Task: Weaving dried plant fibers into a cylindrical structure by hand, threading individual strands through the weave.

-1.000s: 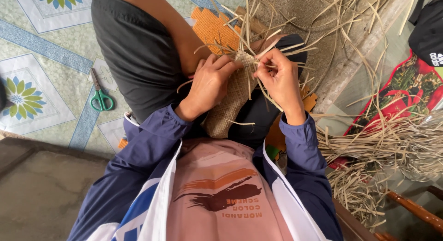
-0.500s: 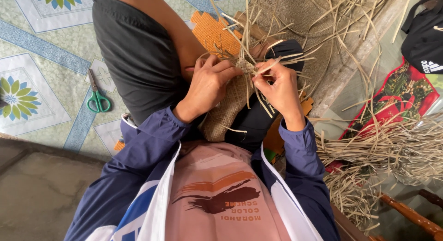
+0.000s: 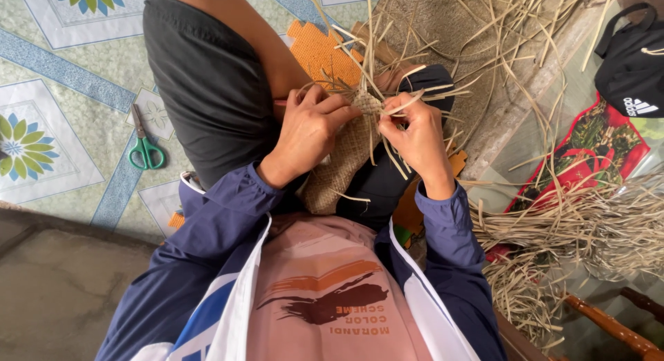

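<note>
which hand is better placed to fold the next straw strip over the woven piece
Probably right. The right hand already pinches a loose straw strip at the edge, while the left hand lies on the woven piece, steadying it.

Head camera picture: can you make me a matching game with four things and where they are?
Things:
1. scissors
2. woven mat piece
3. black bag
4. loose straw pile

Places:
A. top right corner
B. between the left hand and right hand
C. on the patterned floor at the left
D. lower right, beside the right sleeve

Pairs: 1-C, 2-B, 3-A, 4-D
</note>
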